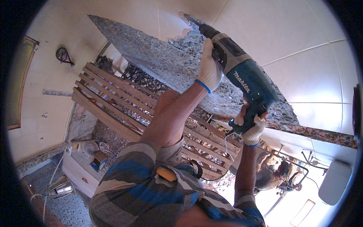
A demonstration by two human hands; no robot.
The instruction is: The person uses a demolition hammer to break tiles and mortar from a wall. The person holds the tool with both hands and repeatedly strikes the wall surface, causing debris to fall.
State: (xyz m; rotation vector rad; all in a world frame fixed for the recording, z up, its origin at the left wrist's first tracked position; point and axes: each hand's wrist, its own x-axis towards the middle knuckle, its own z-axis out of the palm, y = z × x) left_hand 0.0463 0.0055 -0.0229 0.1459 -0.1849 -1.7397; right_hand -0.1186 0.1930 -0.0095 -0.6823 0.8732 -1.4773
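A teal and black rotary hammer drill [245, 77] is held up in both my gloved hands, slanting to the upper left. My left hand [211, 70], in a white knit glove with a blue cuff, is closed around the front grip behind the chuck. At the back, my right hand [255, 129], gloved the same way, wraps the rear handle; some bare fingers show. The chisel bit [193, 19] points at the ragged edge of the cream tiled surface [272, 34], next to rough grey stripped concrete [151, 56]. Whether the tip touches is hard to tell.
Below me is a slatted wooden platform [113, 81] with rubble [141, 77] under and beside it. A work lamp [62, 190] lies at the lower left near a pale panel [77, 174]. A white cord [227, 145] hangs beneath the drill. Wires poke from a wall hole [64, 56].
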